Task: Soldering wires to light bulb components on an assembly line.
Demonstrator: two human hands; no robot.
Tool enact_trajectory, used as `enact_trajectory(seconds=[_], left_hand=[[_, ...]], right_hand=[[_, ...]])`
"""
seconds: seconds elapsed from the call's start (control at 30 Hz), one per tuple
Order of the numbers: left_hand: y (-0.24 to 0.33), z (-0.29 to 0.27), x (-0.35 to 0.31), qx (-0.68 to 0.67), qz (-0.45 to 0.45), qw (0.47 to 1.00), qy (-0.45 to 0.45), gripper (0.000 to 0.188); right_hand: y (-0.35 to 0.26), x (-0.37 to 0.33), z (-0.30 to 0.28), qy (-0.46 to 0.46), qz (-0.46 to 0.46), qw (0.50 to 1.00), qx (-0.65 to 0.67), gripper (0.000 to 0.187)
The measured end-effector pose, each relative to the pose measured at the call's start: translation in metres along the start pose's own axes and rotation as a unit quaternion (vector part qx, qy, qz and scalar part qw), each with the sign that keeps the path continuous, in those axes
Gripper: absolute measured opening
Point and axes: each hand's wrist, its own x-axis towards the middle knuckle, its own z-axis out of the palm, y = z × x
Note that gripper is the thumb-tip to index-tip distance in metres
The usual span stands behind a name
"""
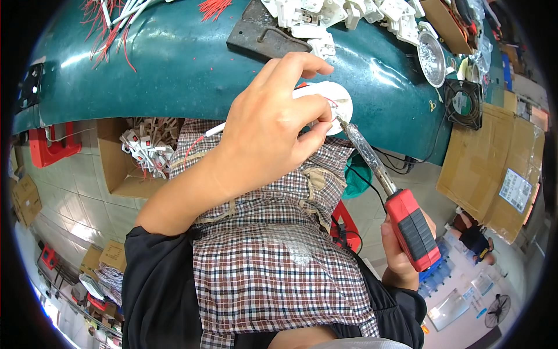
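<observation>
Green tabletop [174, 70], cut off up top; left hand [270, 119] partly hides white disc [342, 93], can't tell its grip; right hand [397, 262] clamped around soldering iron [402, 206].

Teal, red and checks
The tabletop [174, 70] is coloured teal, the soldering iron's handle [412, 228] red and black; the apron [279, 285] is checked brown, white and black (the sleeves [156, 285], plain black).

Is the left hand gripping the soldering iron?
No, the right hand holds the soldering iron, while the left hand is at a round white piece.
</observation>
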Motion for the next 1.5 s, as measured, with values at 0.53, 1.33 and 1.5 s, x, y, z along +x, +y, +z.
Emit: enact_trajectory(seconds=[0.53, 1.33, 1.5], left_hand=[[-0.003, 0.0, 0.0, -0.002, 0.005, 1.0, -0.001, 0.015], [-0.003, 0.0, 0.0, -0.005, 0.009, 1.0, -0.008, 0.017], [-0.004, -0.003, 0.001, -0.005, 0.008, 1.0, -0.006, 0.017]], right_hand=[[0.001, -0.014, -0.001, 0.008, 0.069, 0.998, 0.013, 0.027], [0.009, -0.034, -0.005, 0.039, 0.092, 0.995, 0.019, 0.023], [0.002, -0.029, -0.002, 0.122, 0.132, 0.983, 0.025, 0.014]])
